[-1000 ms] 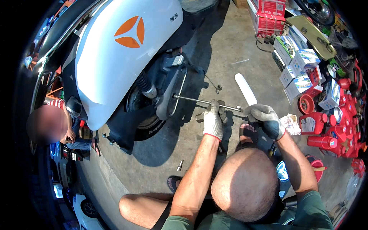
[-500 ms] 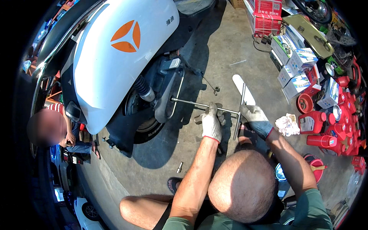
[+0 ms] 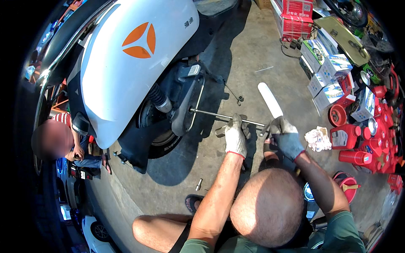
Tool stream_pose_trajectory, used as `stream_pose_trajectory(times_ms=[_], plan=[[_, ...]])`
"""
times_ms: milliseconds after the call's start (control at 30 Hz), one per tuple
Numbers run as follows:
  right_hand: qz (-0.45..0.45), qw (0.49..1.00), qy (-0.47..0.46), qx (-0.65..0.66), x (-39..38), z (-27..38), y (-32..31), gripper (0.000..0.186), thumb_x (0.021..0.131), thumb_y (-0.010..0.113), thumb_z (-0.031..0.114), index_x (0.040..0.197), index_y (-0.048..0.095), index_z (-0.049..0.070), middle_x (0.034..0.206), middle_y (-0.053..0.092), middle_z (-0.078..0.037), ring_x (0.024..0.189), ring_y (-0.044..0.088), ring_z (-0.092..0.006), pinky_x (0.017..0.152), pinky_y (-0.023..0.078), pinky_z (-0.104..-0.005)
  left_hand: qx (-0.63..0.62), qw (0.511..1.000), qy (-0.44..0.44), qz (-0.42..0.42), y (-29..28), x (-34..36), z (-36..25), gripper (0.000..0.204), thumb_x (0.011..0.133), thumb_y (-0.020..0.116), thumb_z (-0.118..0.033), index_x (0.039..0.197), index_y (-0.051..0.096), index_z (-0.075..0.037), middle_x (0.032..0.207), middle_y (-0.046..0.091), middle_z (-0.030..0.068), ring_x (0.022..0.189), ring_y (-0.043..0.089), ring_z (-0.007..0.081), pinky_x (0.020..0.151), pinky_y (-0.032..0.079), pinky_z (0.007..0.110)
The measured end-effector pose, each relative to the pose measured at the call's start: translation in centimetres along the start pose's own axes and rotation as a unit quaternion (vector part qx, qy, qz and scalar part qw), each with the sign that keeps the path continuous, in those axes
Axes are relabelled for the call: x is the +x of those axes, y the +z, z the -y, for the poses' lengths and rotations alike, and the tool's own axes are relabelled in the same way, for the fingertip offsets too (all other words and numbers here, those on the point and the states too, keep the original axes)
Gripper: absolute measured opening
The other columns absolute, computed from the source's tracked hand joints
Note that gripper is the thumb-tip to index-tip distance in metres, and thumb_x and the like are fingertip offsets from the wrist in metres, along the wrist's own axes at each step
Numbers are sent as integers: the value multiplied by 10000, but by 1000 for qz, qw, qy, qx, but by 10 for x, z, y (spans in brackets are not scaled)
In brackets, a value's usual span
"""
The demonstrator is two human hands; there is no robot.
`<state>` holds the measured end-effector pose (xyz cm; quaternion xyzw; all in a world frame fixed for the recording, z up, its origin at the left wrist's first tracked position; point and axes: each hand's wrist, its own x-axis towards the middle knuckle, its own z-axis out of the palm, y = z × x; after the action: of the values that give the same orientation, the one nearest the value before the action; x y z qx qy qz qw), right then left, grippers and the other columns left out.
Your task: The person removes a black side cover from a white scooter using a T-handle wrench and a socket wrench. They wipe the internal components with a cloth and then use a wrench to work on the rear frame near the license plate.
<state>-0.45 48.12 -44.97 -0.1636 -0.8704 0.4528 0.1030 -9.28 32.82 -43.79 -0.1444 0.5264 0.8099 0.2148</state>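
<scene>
A T-handle socket wrench point(image 3: 213, 114) reaches from the scooter's rear swingarm housing point(image 3: 181, 114) toward me, its far end at a hole in that housing. My left hand point(image 3: 236, 139), in a white work glove, is closed round the shaft. At the near end my right hand point(image 3: 287, 139), in a greyed glove, is closed on the crossbar, which it mostly hides. The white scooter body point(image 3: 109, 84) bears an orange emblem. A shock absorber point(image 3: 159, 99) and the rear wheel point(image 3: 162, 145) sit below it.
A small metal socket point(image 3: 199, 184) lies on the concrete by my foot. Beyond my hands is a long white strip point(image 3: 270, 100). To the right are a crumpled rag point(image 3: 318, 138), red bottles point(image 3: 354, 157) and stacked boxes point(image 3: 329, 95). Another person point(image 3: 78, 145) sits at far left.
The wrench's crossbar has turned, so it no longer stretches lengthwise across the view. My right hand has turned with it; my left hand stays on the shaft.
</scene>
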Motion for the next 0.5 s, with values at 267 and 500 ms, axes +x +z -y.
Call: stream_pose_trajectory(times_ms=[267,500], plan=[[89,995,30,30,5,13,0,179,879,614,233,949,607,69,767,624,-159,732,639,-371,631,511,-415,5,1000,12,-23,0,-5,1,305,981,533,-352,878,604,-73,609,468,-35,490,398,73,446,315,226],[92,955,138,247,6,21,4,257,927,572,235,864,605,-11,611,546,-64,545,550,-131,483,431,-323,26,999,16,-45,0,-1,2,303,977,541,-355,840,591,-89,619,482,-31,496,409,79,449,310,231]])
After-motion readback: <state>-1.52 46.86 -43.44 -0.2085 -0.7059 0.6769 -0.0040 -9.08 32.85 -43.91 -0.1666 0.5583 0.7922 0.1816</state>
